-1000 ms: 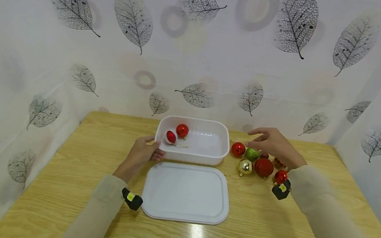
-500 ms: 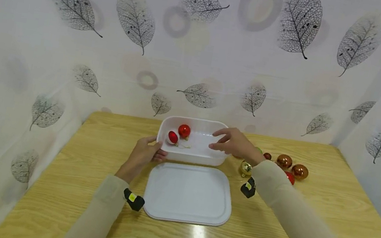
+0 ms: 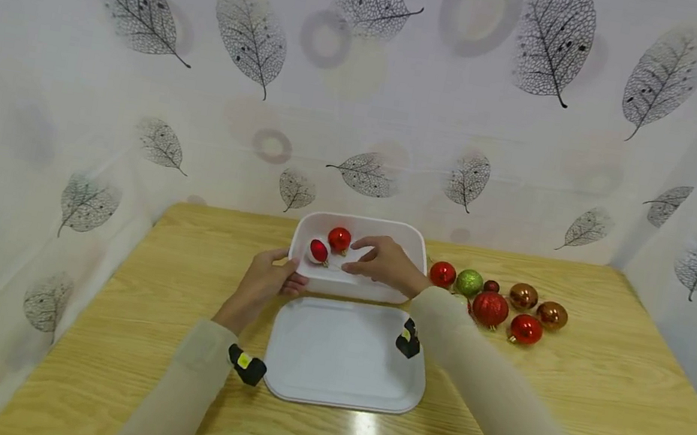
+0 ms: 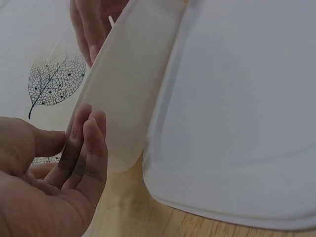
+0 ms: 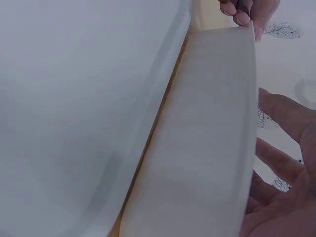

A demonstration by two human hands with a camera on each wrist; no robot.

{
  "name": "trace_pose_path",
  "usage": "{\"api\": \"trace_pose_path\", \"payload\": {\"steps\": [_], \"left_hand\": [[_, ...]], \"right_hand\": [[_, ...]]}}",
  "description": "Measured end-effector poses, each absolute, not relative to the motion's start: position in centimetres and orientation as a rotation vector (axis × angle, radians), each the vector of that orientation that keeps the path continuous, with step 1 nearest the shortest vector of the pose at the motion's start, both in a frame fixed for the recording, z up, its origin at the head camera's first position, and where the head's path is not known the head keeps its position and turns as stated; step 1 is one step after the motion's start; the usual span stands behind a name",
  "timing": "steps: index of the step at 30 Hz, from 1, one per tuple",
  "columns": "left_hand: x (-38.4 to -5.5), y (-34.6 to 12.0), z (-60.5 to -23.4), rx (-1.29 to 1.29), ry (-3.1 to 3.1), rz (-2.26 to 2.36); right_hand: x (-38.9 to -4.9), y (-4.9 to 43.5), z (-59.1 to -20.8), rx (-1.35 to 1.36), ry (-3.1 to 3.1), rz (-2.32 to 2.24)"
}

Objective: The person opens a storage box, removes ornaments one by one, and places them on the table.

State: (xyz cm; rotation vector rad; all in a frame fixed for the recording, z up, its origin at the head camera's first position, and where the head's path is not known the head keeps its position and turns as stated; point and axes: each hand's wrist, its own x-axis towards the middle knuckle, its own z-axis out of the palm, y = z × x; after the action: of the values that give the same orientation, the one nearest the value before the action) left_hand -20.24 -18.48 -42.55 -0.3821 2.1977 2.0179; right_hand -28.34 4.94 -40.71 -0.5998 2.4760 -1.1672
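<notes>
My left hand [image 3: 266, 277] grips the left front corner of a white plastic box [image 3: 405, 293]. In the left wrist view its thumb lies at the rim and its fingers [image 4: 94, 143] against the outer wall. My right hand [image 3: 385, 263] is over the inside of the box, thumb and fingers apart, nothing visible between them. In the right wrist view its fingertips are hidden behind the box wall. Just left of these fingertips, two Christmas baubles lie in the box: a shiny red one [image 3: 339, 239] and a red-and-white one [image 3: 319, 251].
A flat white lid [image 3: 347, 358] lies on the wooden table [image 3: 494, 423] before the box. Several baubles lie right of the box, among them a green one [image 3: 469, 281], a large red one [image 3: 490, 309] and a brown one [image 3: 552, 315]. A leaf-patterned curtain [image 3: 367, 99] hangs behind.
My right hand has moved left, from above the loose baubles, past the box's right rim, to near the two baubles inside. My left hand keeps its grip on the box corner.
</notes>
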Motion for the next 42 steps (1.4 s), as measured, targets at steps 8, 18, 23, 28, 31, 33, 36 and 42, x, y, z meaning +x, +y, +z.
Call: {"api": "trace_pose_path", "payload": {"steps": [8,18,23,28,31,33,36,42], "left_hand": [[-20.3,-18.6,-42.9,-0.385,2.184,2.033],[-20.4,-18.6,-43.0,-0.372,2.167,2.062],[-20.3,-18.6,-42.9,-0.374,2.152,2.084],[-20.3,-18.6,-42.9,-0.366,2.129,2.116],[-20.4,-18.5,-42.9,-0.365,2.132,2.108],[-20.4,-18.5,-42.8,-0.369,2.135,2.092],[-20.3,-18.4,-42.5,-0.365,2.14,2.087],[-20.3,-18.5,-42.7,-0.335,2.127,2.13]], "right_hand": [[-28.1,1.8,-40.7,-0.624,2.517,-1.193],[-29.3,-0.7,-42.2,-0.695,2.605,-1.13],[-29.4,-1.5,-42.2,-0.671,2.623,-1.076],[-29.4,-2.0,-42.1,-0.641,2.632,-1.054],[-29.5,-2.2,-42.2,-0.613,2.635,-1.055],[-29.4,-2.3,-42.2,-0.599,2.647,-1.046],[-29.4,-2.5,-42.2,-0.595,2.672,-1.038],[-30.0,-2.8,-42.9,-0.609,2.684,-1.048]]}}
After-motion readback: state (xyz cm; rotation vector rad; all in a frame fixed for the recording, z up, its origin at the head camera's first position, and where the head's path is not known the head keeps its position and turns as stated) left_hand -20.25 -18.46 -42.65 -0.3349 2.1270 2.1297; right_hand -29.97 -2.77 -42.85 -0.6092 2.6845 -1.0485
